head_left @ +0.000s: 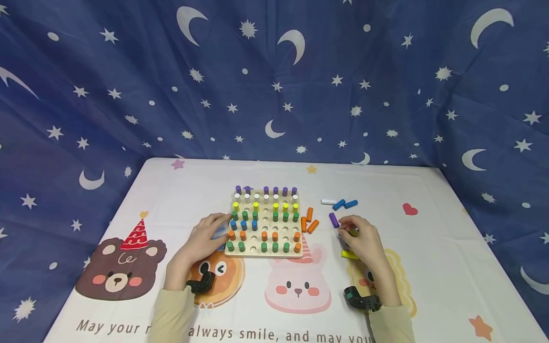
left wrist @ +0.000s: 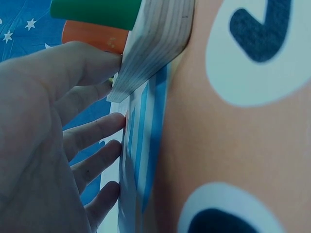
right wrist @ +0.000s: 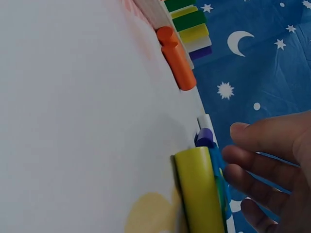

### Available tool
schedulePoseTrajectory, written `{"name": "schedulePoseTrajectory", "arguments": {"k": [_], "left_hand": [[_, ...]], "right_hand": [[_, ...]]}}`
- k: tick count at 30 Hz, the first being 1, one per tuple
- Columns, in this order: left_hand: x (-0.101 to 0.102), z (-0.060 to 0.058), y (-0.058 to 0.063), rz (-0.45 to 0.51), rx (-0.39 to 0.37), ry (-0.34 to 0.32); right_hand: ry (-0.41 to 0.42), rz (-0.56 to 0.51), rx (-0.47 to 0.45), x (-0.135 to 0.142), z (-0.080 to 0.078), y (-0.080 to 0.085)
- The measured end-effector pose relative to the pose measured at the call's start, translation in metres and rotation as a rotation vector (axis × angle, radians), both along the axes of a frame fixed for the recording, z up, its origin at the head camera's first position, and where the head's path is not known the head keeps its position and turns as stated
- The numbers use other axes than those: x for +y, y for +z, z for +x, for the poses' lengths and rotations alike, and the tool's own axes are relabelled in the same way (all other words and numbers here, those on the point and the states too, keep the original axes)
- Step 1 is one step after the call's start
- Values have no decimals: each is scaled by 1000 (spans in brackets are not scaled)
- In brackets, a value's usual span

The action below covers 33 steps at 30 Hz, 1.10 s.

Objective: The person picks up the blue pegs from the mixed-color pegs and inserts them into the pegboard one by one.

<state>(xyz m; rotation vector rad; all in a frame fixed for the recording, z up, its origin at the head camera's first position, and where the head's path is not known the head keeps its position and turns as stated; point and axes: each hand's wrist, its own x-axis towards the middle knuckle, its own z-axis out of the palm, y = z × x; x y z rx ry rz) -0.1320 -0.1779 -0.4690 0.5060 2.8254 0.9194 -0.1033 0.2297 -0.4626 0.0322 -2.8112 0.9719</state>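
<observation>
A wooden pegboard (head_left: 266, 255) lies on the table, with rows of purple, white, yellow, green, blue and orange pegs standing in it and some holes bare. My left hand (head_left: 206, 239) rests at its left side; in the left wrist view the thumb (left wrist: 97, 63) touches the board's edge, the other fingers spread below. Over the loose pegs to the right hovers my right hand (head_left: 363, 238), fingers loosely bent and apart, holding nothing in the right wrist view. Nearest it are a purple peg (head_left: 333, 220), a yellow peg (right wrist: 197, 189) and a partly hidden greenish peg (head_left: 353, 233).
Several orange pegs (head_left: 313, 226) lie beside the board's right edge. Farther back are a white peg (head_left: 328, 202) and two blue pegs (head_left: 351, 204). A printed white cloth (head_left: 171, 190) covers the table; a dark blue starry curtain (head_left: 240, 119) hangs behind.
</observation>
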Motion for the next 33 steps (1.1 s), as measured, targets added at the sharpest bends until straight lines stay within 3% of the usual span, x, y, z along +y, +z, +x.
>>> {"name": "schedulePoseTrajectory", "arguments": {"k": [9, 17, 33], "left_hand": [[0, 1, 2, -6, -11, 7], [1, 1, 1, -4, -16, 11], [0, 0, -2, -5, -18, 16]], "right_hand": [[-2, 115, 56, 3, 0, -6], [-8, 221, 20, 5, 0, -4], [-8, 297, 0, 0, 0, -3]]}}
